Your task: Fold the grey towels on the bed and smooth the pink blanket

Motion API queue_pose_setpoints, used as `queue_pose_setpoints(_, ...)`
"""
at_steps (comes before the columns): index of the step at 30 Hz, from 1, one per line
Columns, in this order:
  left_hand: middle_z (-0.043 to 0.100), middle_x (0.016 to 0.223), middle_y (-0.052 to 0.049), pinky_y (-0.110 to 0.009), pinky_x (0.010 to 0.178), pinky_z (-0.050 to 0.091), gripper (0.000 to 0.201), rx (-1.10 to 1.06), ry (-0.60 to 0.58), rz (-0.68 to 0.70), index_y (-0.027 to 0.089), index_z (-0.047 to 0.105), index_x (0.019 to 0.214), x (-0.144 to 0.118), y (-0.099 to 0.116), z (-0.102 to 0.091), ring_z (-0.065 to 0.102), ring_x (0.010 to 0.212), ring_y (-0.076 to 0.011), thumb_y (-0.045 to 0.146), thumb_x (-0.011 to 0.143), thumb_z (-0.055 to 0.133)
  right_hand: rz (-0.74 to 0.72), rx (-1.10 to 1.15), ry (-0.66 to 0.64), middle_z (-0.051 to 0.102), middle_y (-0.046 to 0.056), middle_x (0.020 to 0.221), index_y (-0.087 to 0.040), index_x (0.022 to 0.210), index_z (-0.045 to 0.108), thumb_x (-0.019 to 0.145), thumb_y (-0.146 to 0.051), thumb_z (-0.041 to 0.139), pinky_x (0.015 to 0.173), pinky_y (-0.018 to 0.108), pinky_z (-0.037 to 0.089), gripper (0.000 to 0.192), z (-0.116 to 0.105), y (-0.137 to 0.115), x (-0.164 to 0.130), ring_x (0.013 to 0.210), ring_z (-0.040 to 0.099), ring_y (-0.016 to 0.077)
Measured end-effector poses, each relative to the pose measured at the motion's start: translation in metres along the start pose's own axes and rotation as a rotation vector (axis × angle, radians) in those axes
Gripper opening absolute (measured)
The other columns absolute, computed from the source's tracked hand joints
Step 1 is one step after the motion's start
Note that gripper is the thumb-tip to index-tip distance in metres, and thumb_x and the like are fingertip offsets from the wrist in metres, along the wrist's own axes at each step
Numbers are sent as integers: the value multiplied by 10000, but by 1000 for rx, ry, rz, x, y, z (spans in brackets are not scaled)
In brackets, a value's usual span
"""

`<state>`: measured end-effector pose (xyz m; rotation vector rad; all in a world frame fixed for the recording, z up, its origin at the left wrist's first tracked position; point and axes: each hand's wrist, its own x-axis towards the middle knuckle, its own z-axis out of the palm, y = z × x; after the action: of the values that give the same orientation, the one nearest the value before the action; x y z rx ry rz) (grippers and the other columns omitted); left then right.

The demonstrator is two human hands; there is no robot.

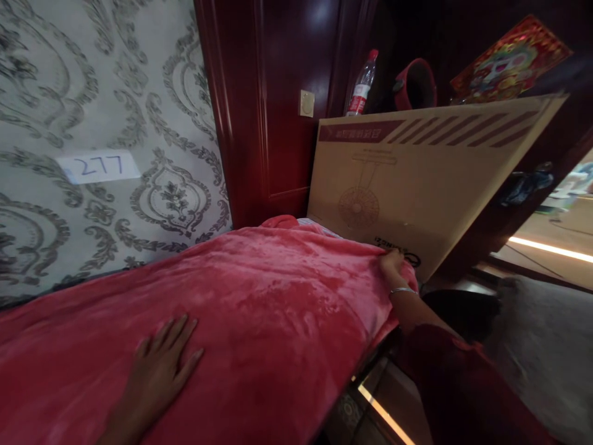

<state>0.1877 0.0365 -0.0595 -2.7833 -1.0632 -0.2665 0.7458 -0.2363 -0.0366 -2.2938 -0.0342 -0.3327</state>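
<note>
A pinkish-red plush blanket (278, 296) lies spread over a long low surface, with slight creases toward its far right end. My left hand (160, 364) rests flat on the blanket at the lower left, fingers stretched out. At the far right corner, my right hand (391, 262) has its fingers closed on the blanket's edge, close to the cardboard box. A thin bracelet (403, 290) circles my right wrist. Just beyond the blanket's far edge, a bit of pale striped cloth (319, 226) shows.
A large cardboard box (417, 179) leans upright at the far end, before a dark red wooden panel (287, 123). Behind its top edge are a plastic bottle (362, 86) and a red band (428, 80). Patterned wallpaper (171, 191) borders the left; a grey cushion-like item (546, 346) is at right.
</note>
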Motion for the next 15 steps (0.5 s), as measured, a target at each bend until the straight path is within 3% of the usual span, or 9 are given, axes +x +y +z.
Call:
queue_pose_setpoints(3,435,1547,-104,-583,1173,285,729,5,-15,-4,166,517,1459,1,1,-2,379,1446,-357,570,880,334,-43,-7,-22,623,302,1181,16,1255,609,772,-130,446,885,428,506,531,-3,-11,-8,1072,630,332)
queue_pose_setpoints(6,433,1551,-106,-576,1166,293,729,9,-7,3,156,509,1464,2,1,-2,371,1450,-354,550,879,324,-170,-2,-7,479,259,1449,-8,1414,486,781,-98,423,1072,380,409,642,-8,-24,-29,1319,487,280)
queue_pose_setpoints(10,432,1557,-104,-578,1150,300,738,13,1,11,148,517,1457,5,0,2,359,1451,-362,544,869,314,-360,-19,-32,407,162,1546,-77,1474,434,859,-170,409,1173,355,294,622,-7,-25,-87,1434,344,215)
queue_pose_setpoints(13,418,1567,-106,-566,1159,285,745,6,8,21,136,492,1475,6,1,3,350,1456,-355,527,870,302,-509,-139,-139,330,132,1604,-159,1520,396,952,-338,396,1174,467,283,596,-5,-11,-136,1464,293,273)
queue_pose_setpoints(15,407,1574,-120,-565,1158,282,751,-1,10,21,126,472,1487,7,2,2,345,1457,-357,522,873,301,-483,-300,-250,307,107,1624,-213,1527,402,986,-432,375,1174,528,248,585,-9,-2,-157,1484,255,313)
